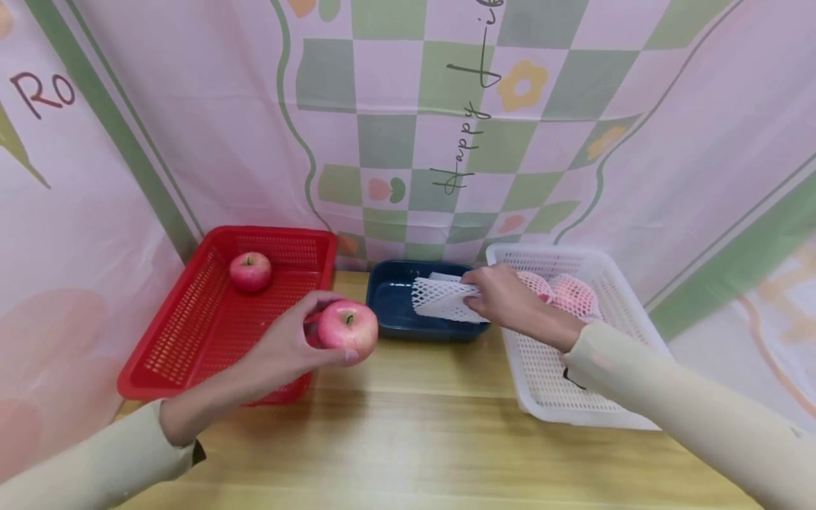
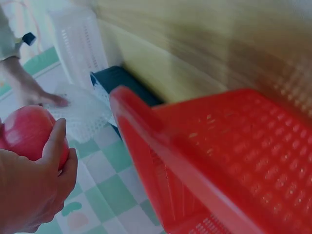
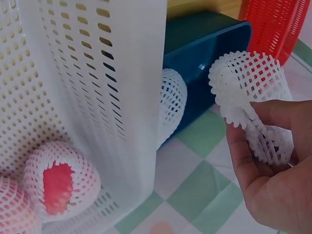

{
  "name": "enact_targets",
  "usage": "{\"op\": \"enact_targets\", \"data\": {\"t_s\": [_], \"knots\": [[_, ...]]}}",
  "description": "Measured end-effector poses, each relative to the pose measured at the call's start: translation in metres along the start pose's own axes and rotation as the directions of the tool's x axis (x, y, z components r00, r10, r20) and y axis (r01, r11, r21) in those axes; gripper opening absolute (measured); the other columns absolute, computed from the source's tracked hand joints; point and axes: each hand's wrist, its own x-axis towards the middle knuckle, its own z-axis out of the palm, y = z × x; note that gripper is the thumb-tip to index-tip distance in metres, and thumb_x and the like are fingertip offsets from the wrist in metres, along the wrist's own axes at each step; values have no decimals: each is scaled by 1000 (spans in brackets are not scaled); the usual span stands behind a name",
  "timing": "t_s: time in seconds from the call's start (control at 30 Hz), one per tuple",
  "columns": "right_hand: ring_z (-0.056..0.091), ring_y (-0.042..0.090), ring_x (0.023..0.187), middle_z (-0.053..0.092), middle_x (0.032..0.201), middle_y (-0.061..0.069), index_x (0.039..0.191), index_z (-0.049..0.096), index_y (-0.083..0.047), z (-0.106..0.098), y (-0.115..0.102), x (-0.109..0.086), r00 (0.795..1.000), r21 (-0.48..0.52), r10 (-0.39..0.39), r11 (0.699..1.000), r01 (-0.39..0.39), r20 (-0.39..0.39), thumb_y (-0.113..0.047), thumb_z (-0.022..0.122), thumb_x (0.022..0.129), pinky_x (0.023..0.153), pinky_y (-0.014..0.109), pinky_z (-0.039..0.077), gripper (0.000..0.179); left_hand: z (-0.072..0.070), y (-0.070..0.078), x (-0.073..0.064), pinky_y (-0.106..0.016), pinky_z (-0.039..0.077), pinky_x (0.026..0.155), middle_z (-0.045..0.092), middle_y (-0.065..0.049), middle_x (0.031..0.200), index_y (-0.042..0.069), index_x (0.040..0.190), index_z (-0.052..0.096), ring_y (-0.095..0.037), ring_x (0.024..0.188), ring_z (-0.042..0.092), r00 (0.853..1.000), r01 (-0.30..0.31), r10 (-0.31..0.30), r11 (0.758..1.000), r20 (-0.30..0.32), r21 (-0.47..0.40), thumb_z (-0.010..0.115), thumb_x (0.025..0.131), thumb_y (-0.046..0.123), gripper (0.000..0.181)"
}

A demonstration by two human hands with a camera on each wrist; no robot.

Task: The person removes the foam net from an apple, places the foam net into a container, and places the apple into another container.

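My left hand (image 1: pixel 295 338) grips a bare red apple (image 1: pixel 349 330) in the head view, thumb and fingers around its sides, between the red basket and the blue tray. My right hand (image 1: pixel 510 299) pinches a white foam net sleeve (image 1: pixel 446 297) over the blue tray (image 1: pixel 398 327). In the right wrist view this foam net (image 3: pixel 253 80) hangs loose with no fruit in it. Another foam net (image 3: pixel 171 100) lies in the blue tray, partly hidden behind the white basket's wall. The left wrist view shows the apple (image 2: pixel 30 131) held close beside the red basket's rim.
At the left, a red basket (image 1: pixel 219 375) holds one bare apple (image 1: pixel 250 272). A white basket (image 1: pixel 525 397) on the right holds netted apples (image 1: pixel 576 295). All stand on a wooden table (image 1: pixel 408 439), with a checked cloth (image 1: pixel 446 78) behind.
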Motion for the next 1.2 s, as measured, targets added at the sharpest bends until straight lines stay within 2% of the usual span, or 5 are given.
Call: {"op": "enact_targets", "data": {"t_s": [0.37, 0.73, 0.93, 1.07, 1.2], "knots": [[64, 23, 67, 74, 79, 11, 90, 77, -1, 20, 6, 9, 1000, -40, 8, 999, -8, 23, 3, 77, 80, 64, 46, 58, 10, -28, 6, 11, -46, 60, 100, 50, -2, 151, 26, 153, 41, -28, 134, 53, 996, 56, -56, 998, -67, -1, 88, 85, 46, 85], [66, 22, 69, 74, 82, 10, 97, 77, 0, 32, 3, 13, 994, -31, 33, 999, -30, 104, 2, 75, 83, 66, 45, 60, 15, -53, 5, 33, -40, 61, 98, 37, -12, 160, 15, 163, 28, -33, 137, 49, 986, 115, -137, 972, -95, -203, 83, 93, 24, 89], [70, 23, 75, 77, 91, 15, 109, 77, 3, 35, 2, 12, 986, -15, 48, 999, -47, 157, 1, 75, 87, 73, 46, 63, 22, -65, 2, 50, -38, 62, 96, 40, -15, 159, 10, 163, 27, -33, 134, 51, 980, 108, -139, 972, -144, -208, 80, 94, 19, 88], [67, 21, 72, 75, 88, 12, 106, 76, 1, 38, 4, 11, 984, -2, 31, 1000, -31, 176, 1, 75, 87, 69, 43, 62, 19, -72, 2, 60, -40, 62, 97, 40, -14, 159, 9, 163, 27, -32, 134, 51, 974, 122, -164, 961, -156, -250, 78, 96, 19, 85], [65, 20, 71, 73, 84, 9, 102, 76, 1, 40, 5, 11, 984, -2, 12, 1000, -11, 178, 0, 76, 87, 65, 41, 60, 15, -79, 3, 70, -33, 62, 93, 37, -14, 160, 9, 164, 23, -30, 135, 47, 970, 140, -190, 946, -151, -291, 76, 98, 22, 86]]}}
